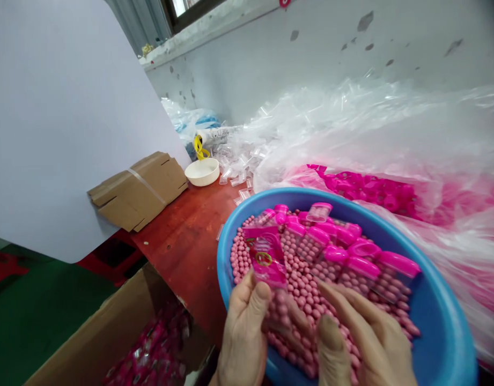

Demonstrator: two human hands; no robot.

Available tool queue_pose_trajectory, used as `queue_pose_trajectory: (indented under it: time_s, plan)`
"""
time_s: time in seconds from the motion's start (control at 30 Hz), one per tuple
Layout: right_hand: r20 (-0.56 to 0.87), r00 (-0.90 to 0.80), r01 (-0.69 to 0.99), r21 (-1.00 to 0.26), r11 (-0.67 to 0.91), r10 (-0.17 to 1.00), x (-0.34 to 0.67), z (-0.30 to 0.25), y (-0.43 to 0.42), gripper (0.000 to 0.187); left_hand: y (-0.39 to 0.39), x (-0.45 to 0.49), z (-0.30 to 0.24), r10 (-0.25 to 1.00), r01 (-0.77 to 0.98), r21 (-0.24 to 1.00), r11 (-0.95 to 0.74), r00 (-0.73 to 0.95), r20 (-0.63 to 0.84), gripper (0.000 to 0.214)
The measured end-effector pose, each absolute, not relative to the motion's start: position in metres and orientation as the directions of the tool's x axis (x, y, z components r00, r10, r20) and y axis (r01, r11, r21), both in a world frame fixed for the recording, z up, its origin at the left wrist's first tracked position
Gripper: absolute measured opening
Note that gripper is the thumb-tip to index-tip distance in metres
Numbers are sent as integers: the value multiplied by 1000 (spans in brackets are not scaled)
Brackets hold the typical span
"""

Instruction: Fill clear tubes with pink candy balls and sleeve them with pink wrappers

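Both wrists run off the bottom edge, and the left hand [244, 335] and right hand [365, 343] cover part of the pink beads [307, 289] in the blue basin [440, 327], whose near rim is cut off too. The print on the pink packet [266, 257] is too blurred to read, and so is the label on the white tube [214, 135]. The cardboard box [110, 332] is cut off at the bottom, its pink contents [150, 343] too jumbled to tell apart, and cloudy plastic sheet [391, 123] veils more pink things [363, 190] — their shapes can't be made out.
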State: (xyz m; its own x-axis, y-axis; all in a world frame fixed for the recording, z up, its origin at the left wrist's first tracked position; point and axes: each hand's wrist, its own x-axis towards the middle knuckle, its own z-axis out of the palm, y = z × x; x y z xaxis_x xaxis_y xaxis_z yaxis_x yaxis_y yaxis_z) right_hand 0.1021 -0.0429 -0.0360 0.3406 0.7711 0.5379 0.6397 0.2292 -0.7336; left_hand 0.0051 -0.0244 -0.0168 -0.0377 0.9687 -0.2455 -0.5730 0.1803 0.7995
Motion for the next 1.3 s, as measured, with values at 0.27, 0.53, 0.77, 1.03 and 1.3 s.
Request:
queue_pose_trajectory:
  time_s: [0.27, 0.53, 0.77, 1.03, 1.3]
  plan:
    - [267, 517, 118, -963, 240, 813, 74, -25, -35, 10, -37, 11, -20, 980, -407, 903, 136, -78, -182, 40]
    - [93, 628, -43, -987, 154, 772, 60, -36, -52, 15, -41, 17, -22, 844, -440, 854, 278, -313, -436, 53]
    - [-6, 592, -146, -984, 100, 806, 74, -20, -43, 21, -29, 20, -7, 922, -468, 832, 296, -87, -377, 46]
    - [-486, 411, -502, -827, -254, 771, 106, -7, -29, 41, -26, 18, -17, 930, -368, 860, 352, 246, -275, 52]
    - [-557, 375, -575, -767, -285, 741, 103, -7, -34, 37, -28, 11, -14, 911, -201, 923, 328, 325, -253, 39]
